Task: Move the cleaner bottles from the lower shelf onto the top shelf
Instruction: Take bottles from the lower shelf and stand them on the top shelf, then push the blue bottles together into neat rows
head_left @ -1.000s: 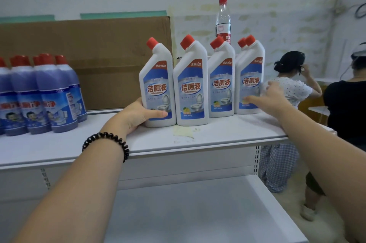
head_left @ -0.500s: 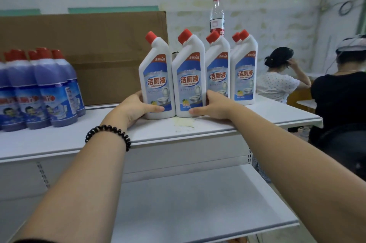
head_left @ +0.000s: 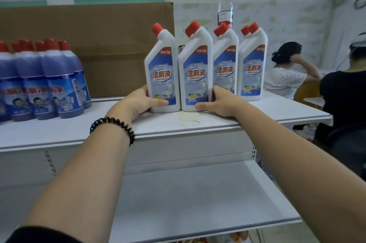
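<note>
On the top shelf (head_left: 247, 118), white bottles (head_left: 251, 72) stand upright in a row near the front edge; the lower shelf (head_left: 198, 203) shows none. Left hand (head_left: 138, 102) grips the left-end bottle (head_left: 161, 72) low and right hand (head_left: 221, 104) the next bottle (head_left: 196, 72), fingers (head_left: 217, 93) curled round from the outer sides. Bare shelf lies left, before the purple bottles (head_left: 39, 84).

Head-worn camera faces forward and down, near the top shelf (head_left: 257, 111).

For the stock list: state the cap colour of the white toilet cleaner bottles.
Red caps; head view shows them best.
</note>
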`<state>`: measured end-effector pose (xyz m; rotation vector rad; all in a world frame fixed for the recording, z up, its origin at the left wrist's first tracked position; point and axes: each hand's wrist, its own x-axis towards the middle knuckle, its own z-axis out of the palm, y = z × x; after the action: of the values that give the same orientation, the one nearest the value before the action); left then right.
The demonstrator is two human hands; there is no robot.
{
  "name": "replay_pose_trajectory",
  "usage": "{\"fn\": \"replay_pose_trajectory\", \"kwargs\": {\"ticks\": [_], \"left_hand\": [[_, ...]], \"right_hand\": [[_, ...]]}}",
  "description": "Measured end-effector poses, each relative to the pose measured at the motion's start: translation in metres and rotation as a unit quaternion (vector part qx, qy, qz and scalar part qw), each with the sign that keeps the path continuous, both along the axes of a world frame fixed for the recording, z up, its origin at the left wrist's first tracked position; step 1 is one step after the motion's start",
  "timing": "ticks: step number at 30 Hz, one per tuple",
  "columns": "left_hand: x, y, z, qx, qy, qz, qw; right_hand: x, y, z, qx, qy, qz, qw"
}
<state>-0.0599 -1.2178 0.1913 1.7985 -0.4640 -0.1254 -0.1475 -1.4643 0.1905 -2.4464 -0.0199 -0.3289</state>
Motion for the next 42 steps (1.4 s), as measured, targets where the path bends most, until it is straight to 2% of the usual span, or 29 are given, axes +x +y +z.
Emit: {"fn": "replay_pose_trajectory", "kwargs": {"ticks": [5,8,11,13,17,20,26,30,38,42], "left_hand": [[-0.004,-0.006,0.004,0.061,-0.011,-0.001,0.998],[-0.010,-0.005,0.005,0.107,-0.010,0.032,0.994],[-0.019,-0.008,0.000,0.235,-0.042,0.114,0.964],[-0.028,-0.012,-0.006,0.289,-0.051,0.150,0.944],[-0.063,-0.018,-0.005,0.414,-0.064,0.175,0.891],[-0.079,-0.017,-0.001,0.431,-0.052,0.178,0.883],[-0.094,0.004,0.004,0.489,-0.082,0.167,0.852],[-0.110,0.034,0.011,0.508,-0.106,0.152,0.841],[-0.128,0.171,0.014,0.537,-0.113,0.171,0.818],[-0.130,0.248,0.014,0.527,-0.106,0.194,0.821]], "right_hand": [[-0.003,0.004,-0.001,-0.019,0.008,-0.007,1.000],[-0.006,0.004,0.001,-0.041,0.014,-0.010,0.999],[-0.007,0.003,0.002,-0.118,0.020,-0.038,0.992],[-0.009,0.004,0.001,-0.179,0.024,-0.057,0.982],[-0.018,0.007,-0.001,-0.226,0.027,-0.072,0.971],[-0.029,0.007,-0.001,-0.254,0.028,-0.076,0.964],[-0.052,0.027,0.005,-0.305,0.000,-0.082,0.949],[-0.053,0.068,0.013,-0.288,0.006,-0.039,0.957],[-0.041,0.194,0.012,-0.290,0.006,0.000,0.957],[-0.034,0.258,0.012,-0.265,0.009,0.005,0.964]]}}
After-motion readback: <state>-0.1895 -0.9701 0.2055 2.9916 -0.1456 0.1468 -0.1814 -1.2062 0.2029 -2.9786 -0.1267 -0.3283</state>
